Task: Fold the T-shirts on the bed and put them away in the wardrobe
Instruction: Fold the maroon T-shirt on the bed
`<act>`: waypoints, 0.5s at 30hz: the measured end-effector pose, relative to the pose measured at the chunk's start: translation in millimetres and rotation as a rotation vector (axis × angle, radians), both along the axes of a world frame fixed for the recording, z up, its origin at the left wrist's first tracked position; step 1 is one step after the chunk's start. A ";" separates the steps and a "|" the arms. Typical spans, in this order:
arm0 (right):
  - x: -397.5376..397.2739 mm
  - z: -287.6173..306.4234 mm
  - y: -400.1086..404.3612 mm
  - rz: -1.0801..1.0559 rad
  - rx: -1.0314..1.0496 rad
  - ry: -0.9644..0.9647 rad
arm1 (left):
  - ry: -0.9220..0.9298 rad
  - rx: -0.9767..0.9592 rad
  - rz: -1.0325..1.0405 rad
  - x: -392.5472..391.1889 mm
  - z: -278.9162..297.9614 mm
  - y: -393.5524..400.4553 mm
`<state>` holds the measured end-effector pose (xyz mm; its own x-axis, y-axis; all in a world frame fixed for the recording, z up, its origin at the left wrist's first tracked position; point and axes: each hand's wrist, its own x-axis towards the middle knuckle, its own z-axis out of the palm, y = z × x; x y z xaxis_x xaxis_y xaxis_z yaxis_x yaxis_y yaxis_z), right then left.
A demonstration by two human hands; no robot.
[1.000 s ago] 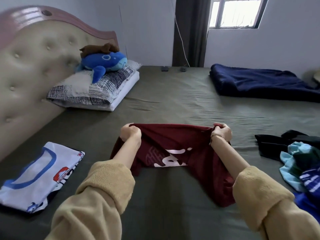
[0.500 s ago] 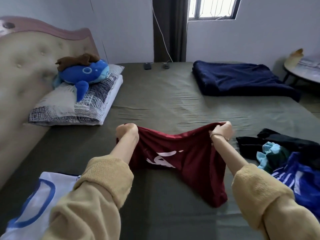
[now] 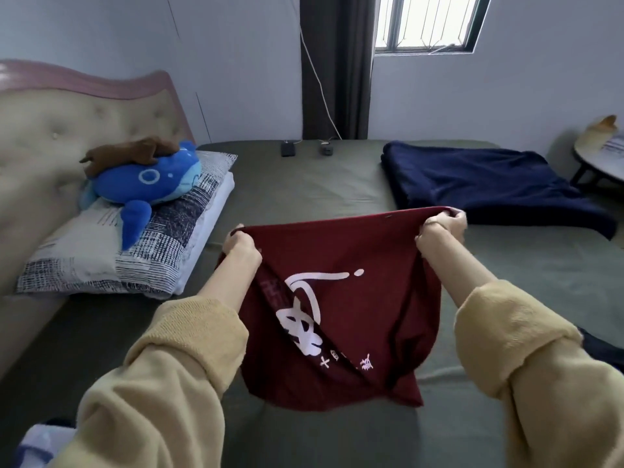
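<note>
A dark red T-shirt [image 3: 364, 292] with white printed characters hangs in the air above the olive-green bed [image 3: 304, 184]. My left hand [image 3: 241, 246] grips its upper left edge in a fist. My right hand [image 3: 440, 228] grips the upper right edge the same way. The cloth is stretched between the two hands and its lower part droops down to about the sheet. A folded white and blue T-shirt [image 3: 40, 444] shows only as a corner at the bottom left. A dark garment [image 3: 604, 349] peeks out behind my right sleeve.
A patterned pillow [image 3: 101, 261] with a blue plush toy [image 3: 145, 184] lies by the padded headboard [image 3: 50, 136] on the left. A navy blanket [image 3: 486, 184] lies at the far right. Two small dark devices [image 3: 305, 149] on cables sit at the far edge. A round side table [image 3: 601, 160] stands right.
Both hands have lifted the red T-shirt up off the bed and spread it wider. The view has swung up and right, pushing the white shirt and the clothes pile nearly out of frame.
</note>
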<state>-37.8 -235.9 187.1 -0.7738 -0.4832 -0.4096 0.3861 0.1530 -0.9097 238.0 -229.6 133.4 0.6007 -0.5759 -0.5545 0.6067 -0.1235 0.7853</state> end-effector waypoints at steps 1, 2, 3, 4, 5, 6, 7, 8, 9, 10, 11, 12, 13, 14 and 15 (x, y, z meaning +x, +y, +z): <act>-1.4 4.1 -10.9 0.019 -0.036 0.052 | -0.011 -0.055 0.024 -4.4 13.1 -2.9; -2.2 14.5 -17.1 0.022 -0.079 0.095 | -0.086 -0.096 0.033 -8.0 28.5 -6.1; -3.1 25.2 -26.1 -0.004 -0.152 0.116 | -0.173 -0.128 0.035 -9.1 38.3 -11.6; -3.2 34.6 -32.0 0.000 -0.216 0.108 | -0.246 -0.164 0.032 -11.8 50.2 -12.8; -5.9 38.9 -38.5 -0.003 -0.266 0.086 | -0.295 -0.194 0.020 -9.9 53.5 -19.4; -7.7 43.4 -40.8 0.004 -0.282 0.097 | -0.350 -0.217 0.010 -8.6 57.5 -23.2; -8.8 47.5 -41.1 -0.024 -0.298 0.108 | -0.406 -0.227 0.013 -5.8 59.5 -24.4; -10.0 47.7 -41.5 -0.032 -0.286 0.155 | -0.466 -0.239 0.021 -4.7 61.6 -23.7; -10.6 45.6 -42.6 -0.040 -0.271 0.172 | -0.509 -0.249 0.034 -4.9 63.0 -21.9; -11.0 43.3 -39.2 -0.033 -0.254 0.185 | -0.558 -0.247 0.030 -5.6 61.5 -18.1; -8.5 39.1 -33.9 -0.051 -0.249 0.186 | -0.607 -0.245 0.024 -6.1 55.0 -12.5; -7.7 32.4 -28.4 -0.044 -0.249 0.177 | -0.666 -0.212 0.020 -6.4 45.5 -5.8; -7.5 25.8 -24.4 -0.043 -0.255 0.178 | -0.723 -0.164 0.018 -6.1 35.5 -0.3; -9.6 13.1 -15.3 -0.028 -0.246 0.155 | -0.788 -0.093 0.008 -4.5 20.4 9.1; -11.6 4.5 -8.7 -0.041 -0.218 0.153 | -0.837 -0.025 -0.014 -3.6 6.9 16.8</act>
